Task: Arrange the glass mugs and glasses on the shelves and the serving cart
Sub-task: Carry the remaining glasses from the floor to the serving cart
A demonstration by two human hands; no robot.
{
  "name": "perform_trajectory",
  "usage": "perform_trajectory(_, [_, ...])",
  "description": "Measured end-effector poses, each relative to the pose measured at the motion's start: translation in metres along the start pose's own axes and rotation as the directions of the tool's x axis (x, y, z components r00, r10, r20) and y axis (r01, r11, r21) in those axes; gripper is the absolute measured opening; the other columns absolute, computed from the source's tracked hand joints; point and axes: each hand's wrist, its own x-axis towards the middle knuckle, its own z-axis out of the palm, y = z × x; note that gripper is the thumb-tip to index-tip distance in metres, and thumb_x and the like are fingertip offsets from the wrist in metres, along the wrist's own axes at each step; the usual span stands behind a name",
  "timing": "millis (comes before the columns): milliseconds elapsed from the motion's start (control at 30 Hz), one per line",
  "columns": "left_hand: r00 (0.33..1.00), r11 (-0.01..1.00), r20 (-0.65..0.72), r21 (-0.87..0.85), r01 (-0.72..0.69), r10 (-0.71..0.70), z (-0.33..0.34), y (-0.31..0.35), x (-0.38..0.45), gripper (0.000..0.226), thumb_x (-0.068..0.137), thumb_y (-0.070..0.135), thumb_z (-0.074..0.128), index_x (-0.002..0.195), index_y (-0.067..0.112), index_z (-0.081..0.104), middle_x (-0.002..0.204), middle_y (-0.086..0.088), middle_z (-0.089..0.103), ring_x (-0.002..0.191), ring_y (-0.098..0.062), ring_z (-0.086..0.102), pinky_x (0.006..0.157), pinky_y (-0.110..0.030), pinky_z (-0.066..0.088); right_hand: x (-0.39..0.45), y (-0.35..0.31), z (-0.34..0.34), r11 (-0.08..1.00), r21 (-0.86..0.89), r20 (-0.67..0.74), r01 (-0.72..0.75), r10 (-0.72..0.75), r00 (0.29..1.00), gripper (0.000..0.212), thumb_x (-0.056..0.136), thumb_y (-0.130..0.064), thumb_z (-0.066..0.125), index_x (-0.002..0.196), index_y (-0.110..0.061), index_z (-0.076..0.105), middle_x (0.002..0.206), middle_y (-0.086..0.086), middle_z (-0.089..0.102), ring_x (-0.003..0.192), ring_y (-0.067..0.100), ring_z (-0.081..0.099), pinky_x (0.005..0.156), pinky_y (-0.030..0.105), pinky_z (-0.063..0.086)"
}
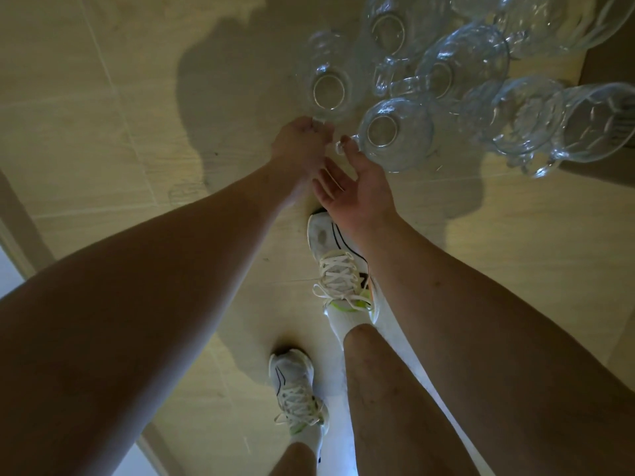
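Observation:
Several clear glass mugs stand in a cluster on the tiled floor at the upper right. My left hand (302, 140) is closed around the handle of the leftmost glass mug (328, 85), which rests on the floor. My right hand (354, 182) is palm up with fingers spread, and its fingertips touch the handle of a second mug (395, 134) just to the right. More mugs (462, 68) stand behind these two. Further right are larger patterned glass mugs (584, 121).
Beige floor tiles (103, 115) spread to the left. My two feet in white sneakers (338, 266) stand right below the hands. A pale wall or door edge (13, 255) runs along the lower left. A dark brown surface (608, 60) sits at the far right.

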Motion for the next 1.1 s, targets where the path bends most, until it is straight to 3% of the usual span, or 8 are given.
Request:
perform_trajectory(133, [1.000,1.000,0.016,0.004,0.009,-0.009,-0.016,0.002,-0.014,0.031,0.094,0.034,0.065,0.067,0.022,0.057,0.075,0.001,0.059,0.069,-0.016,0.051,0.070,-0.030,0.042,-0.014,0.002,-0.008,0.999,-0.054,-0.061,-0.001,-0.003,0.998,0.030,0.093,-0.026,0.071,0.122,-0.023,0.067,0.132,0.013,0.062,0.122,0.026,0.057,0.100,0.041,0.050])
perform_trajectory(333, [0.985,0.983,0.057,-0.078,0.167,-0.162,-0.051,0.000,-0.063,0.032,0.100,0.041,0.057,0.078,0.018,0.059,0.082,-0.008,0.060,0.073,-0.022,0.054,0.071,-0.032,0.048,-0.054,-0.004,-0.014,0.999,-0.044,-0.148,-0.008,0.001,0.989,0.016,0.091,-0.025,0.073,0.100,-0.014,0.066,0.104,0.020,0.064,0.096,0.029,0.061,0.095,0.038,0.052])
perform_trajectory(500, [0.980,0.976,0.020,-0.089,0.197,-0.196,-0.106,-0.002,-0.137,0.034,0.100,0.045,0.056,0.081,0.017,0.061,0.089,-0.009,0.058,0.081,-0.022,0.052,0.076,-0.033,0.047,-0.118,0.010,0.004,0.958,-0.272,-0.212,-0.088,0.030,0.977,0.022,0.091,-0.031,0.073,0.088,-0.015,0.058,0.095,0.015,0.059,0.086,0.024,0.058,0.070,0.032,0.056])
perform_trajectory(567, [0.977,0.974,-0.005,-0.080,0.211,-0.212,-0.128,-0.001,-0.164,0.035,0.099,0.048,0.057,0.082,0.018,0.063,0.087,-0.007,0.060,0.081,-0.020,0.054,0.081,-0.034,0.051,-0.144,0.020,0.011,0.942,-0.314,-0.227,-0.119,0.047,0.973,0.025,0.092,-0.032,0.073,0.085,-0.015,0.056,0.093,0.014,0.054,0.084,0.023,0.054,0.071,0.033,0.056])
perform_trajectory(667, [0.975,0.969,-0.019,-0.114,0.218,-0.221,-0.171,0.003,-0.223,0.034,0.099,0.048,0.057,0.083,0.019,0.063,0.083,-0.004,0.059,0.080,-0.019,0.054,0.085,-0.036,0.052,-0.198,0.032,0.032,0.928,-0.350,-0.214,-0.126,0.052,0.975,0.028,0.091,-0.031,0.073,0.085,-0.013,0.052,0.094,0.015,0.052,0.082,0.024,0.055,0.069,0.035,0.056])
perform_trajectory(767, [0.978,0.964,-0.043,-0.179,0.195,-0.206,-0.213,0.009,-0.297,0.035,0.100,0.047,0.055,0.081,0.019,0.060,0.081,-0.005,0.056,0.073,-0.018,0.049,0.071,-0.030,0.044,-0.267,0.045,0.057,0.875,-0.470,-0.186,-0.114,0.028,0.982,0.031,0.091,-0.032,0.074,0.088,-0.011,0.052,0.099,0.016,0.051,0.082,0.024,0.056,0.063,0.036,0.055])
perform_trajectory(933, [0.984,0.907,-0.050,-0.397,0.139,-0.172,-0.281,0.015,-0.425,0.031,0.101,0.045,0.055,0.089,0.016,0.055,0.089,-0.010,0.051,0.062,-0.018,0.040,0.060,-0.030,0.036,-0.388,0.078,0.102,0.690,-0.724,-0.071,0.015,-0.096,0.993,0.042,0.092,-0.050,0.069,0.081,-0.011,0.056,0.072,0.004,0.047,0.064,0.016,0.048,0.066,0.035,0.054])
perform_trajectory(1100, [0.989,0.836,-0.125,-0.548,0.001,-0.082,-0.349,0.034,-0.553,0.033,0.102,0.046,0.054,0.092,0.015,0.056,0.097,-0.014,0.053,0.090,-0.027,0.051,0.073,-0.032,0.047,-0.520,0.108,0.153,0.570,-0.802,0.116,0.178,-0.143,0.983,0.044,0.097,-0.051,0.060,0.075,-0.013,0.051,0.068,0.004,0.042,0.059,0.017,0.041,0.061,0.036,0.050])
